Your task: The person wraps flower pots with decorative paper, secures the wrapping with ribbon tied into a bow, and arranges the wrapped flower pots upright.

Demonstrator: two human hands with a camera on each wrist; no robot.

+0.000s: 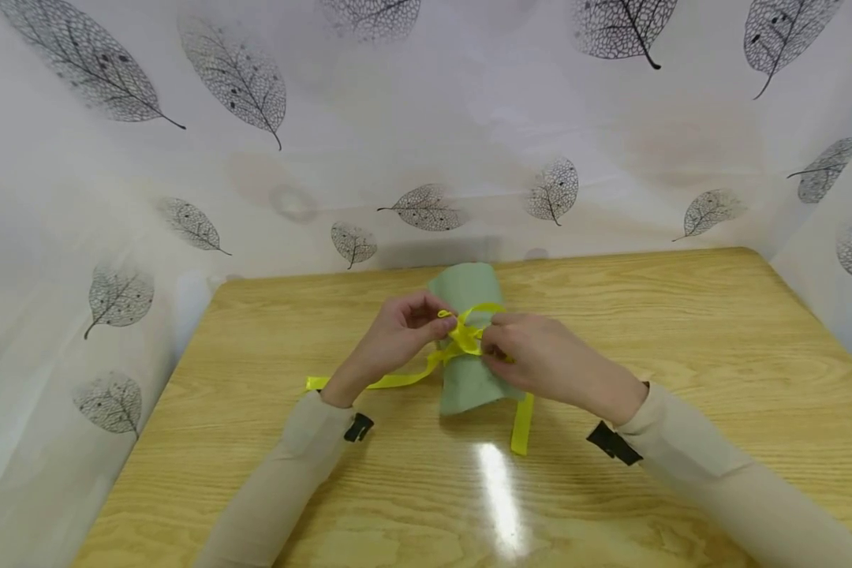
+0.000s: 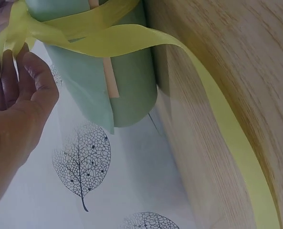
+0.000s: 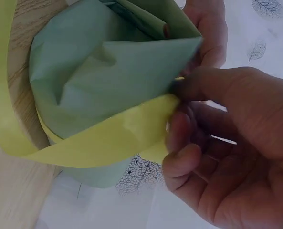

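Observation:
A roll wrapped in pale green paper (image 1: 472,386) lies on the table, its long side running away from me. Round its middle goes a yellow ribbon (image 2: 117,40), crossed and looped on top. My left hand (image 1: 397,331) pinches a ribbon loop between thumb and fingers at the roll's left side. On the other side my right hand (image 1: 539,355) has its fingers curled on the ribbon by the knot; in the right wrist view the ribbon runs into those fingers (image 3: 179,164). One ribbon tail stretches left under the left wrist, another hangs toward the front. The knot's inside is hidden.
The wooden table (image 1: 681,339) reaches to a pale curtain (image 1: 468,102) printed with dark leaves, which stands behind it and at both sides. A bright light reflection lies on the tabletop in front of the roll.

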